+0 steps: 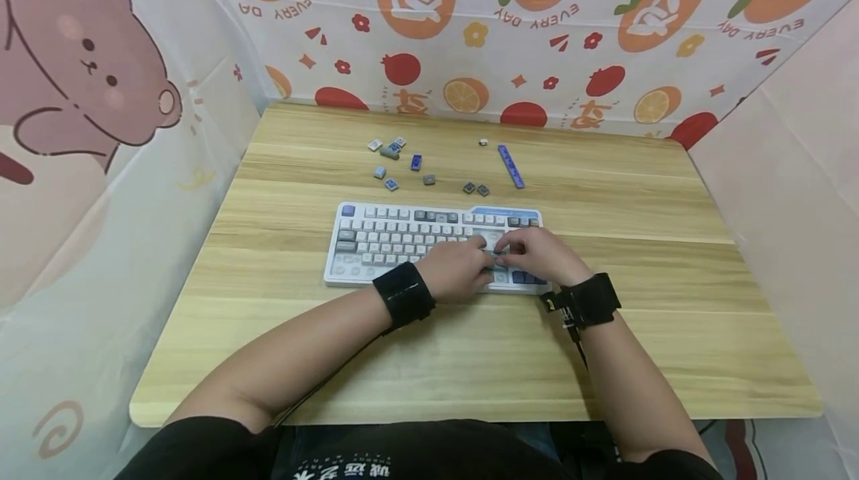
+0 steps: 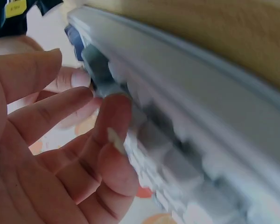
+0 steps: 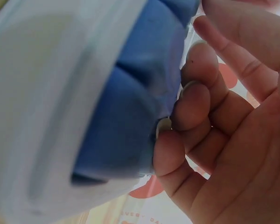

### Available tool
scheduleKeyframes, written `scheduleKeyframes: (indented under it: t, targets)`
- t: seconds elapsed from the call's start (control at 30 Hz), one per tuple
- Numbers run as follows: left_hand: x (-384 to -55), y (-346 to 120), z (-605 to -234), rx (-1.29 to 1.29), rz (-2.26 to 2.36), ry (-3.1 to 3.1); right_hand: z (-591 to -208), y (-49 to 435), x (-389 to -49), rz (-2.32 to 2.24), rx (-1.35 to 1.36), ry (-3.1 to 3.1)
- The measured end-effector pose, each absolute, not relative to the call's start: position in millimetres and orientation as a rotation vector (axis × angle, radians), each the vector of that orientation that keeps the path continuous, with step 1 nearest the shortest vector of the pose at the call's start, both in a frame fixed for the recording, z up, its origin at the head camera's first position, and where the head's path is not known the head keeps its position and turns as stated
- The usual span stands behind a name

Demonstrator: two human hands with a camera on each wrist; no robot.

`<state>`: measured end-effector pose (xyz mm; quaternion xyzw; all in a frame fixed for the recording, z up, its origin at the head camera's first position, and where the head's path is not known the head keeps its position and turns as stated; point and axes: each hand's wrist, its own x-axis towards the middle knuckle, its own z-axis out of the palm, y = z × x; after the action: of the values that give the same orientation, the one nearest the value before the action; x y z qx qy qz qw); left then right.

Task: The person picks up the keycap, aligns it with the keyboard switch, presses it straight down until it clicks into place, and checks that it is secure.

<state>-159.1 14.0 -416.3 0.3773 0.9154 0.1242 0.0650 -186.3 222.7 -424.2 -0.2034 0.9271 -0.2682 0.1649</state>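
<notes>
A white keyboard [image 1: 331,255] with white, grey and blue keycaps lies on the table. My left hand [image 1: 456,269] reaches over its right part; in the left wrist view its curled middle and ring fingers [image 2: 116,172] rest against the keys, with nothing seen held. Opposite it, my right hand [image 1: 543,254] pinches a small dark keycap [image 2: 93,85] between thumb and index, mostly hidden by the fingertips. In the right wrist view the other fingers [image 3: 191,105] of that hand touch the side of the blue keycaps [image 3: 121,126] at the keyboard's corner.
Behind the keyboard lie several loose small keycaps [image 1: 391,184] and a long blue keycap [image 1: 511,166]. A printed cloth [image 1: 483,62] hangs along the table's [image 1: 637,204] back edge. Each wrist wears a black band [image 1: 405,294] with a cable.
</notes>
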Motion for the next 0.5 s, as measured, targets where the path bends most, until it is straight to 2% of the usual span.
scheduleKeyframes:
  t: [0.23, 0.5]
  targets:
    - [-177.8, -8.8, -394.4, 1.006, 0.403, 2.781, -425.6, 222.1, -185.1, -0.734, -0.580, 2.659]
    - [-191.8, -63.8, -380.8, 0.772, 0.555, 2.848, -423.7, 219.6, -189.1, -0.688, -0.586, 2.645]
